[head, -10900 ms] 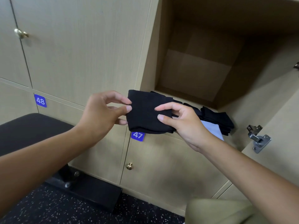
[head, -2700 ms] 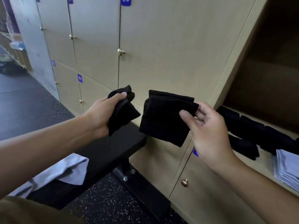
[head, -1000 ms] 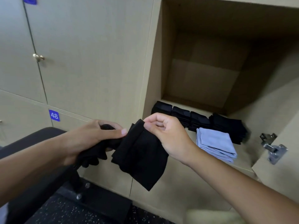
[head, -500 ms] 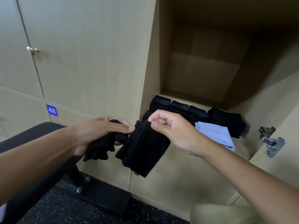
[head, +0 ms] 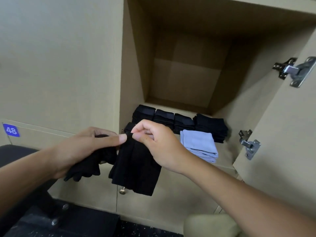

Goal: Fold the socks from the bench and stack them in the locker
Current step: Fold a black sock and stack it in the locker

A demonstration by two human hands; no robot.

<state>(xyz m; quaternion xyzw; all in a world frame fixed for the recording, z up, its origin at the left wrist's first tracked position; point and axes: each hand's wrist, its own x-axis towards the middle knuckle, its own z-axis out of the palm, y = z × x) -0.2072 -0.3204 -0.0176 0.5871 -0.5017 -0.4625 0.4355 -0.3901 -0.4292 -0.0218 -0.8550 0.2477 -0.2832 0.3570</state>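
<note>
The right hand pinches the top edge of a black sock between thumb and fingers, so the sock hangs down in front of the open locker. The left hand has its fingers curled round another black sock, bunched up, with its thumb touching the hanging one. Inside the locker, folded black socks sit in a row, and a folded light blue cloth lies just in front. The black bench is at the left.
</note>
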